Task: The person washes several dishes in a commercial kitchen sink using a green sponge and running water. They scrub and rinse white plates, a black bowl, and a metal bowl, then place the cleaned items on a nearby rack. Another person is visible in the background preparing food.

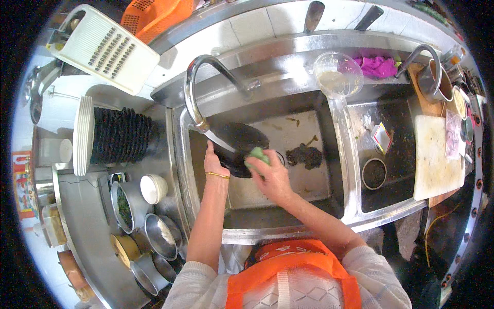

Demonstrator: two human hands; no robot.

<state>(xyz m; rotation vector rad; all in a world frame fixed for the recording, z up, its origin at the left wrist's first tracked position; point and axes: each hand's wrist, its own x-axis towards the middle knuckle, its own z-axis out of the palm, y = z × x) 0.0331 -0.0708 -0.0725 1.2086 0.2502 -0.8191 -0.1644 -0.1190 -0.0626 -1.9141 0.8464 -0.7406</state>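
My left hand [215, 162] grips the near left edge of a black plate [239, 135], tilted over the left sink basin [309, 193]. In my right hand [275, 177] is a green scouring pad [258, 156], its fingers closed round it and pressed against the plate's face. A curved metal faucet [191, 90] arches above, and a stream of water [220, 141] runs from it onto the plate. Dark wet scraps [304, 156] lie by the drain on the basin floor, right of the pad. My left fingertips are partly hidden behind the plate.
A rack at left holds stacked black plates [121, 136] and white plates [82, 136]. Metal pots [162, 237] and a white bowl [153, 189] stand below it. The right basin holds a round container [374, 173]; a cutting board [437, 159] lies beside it. A clear bowl [338, 74] sits behind.
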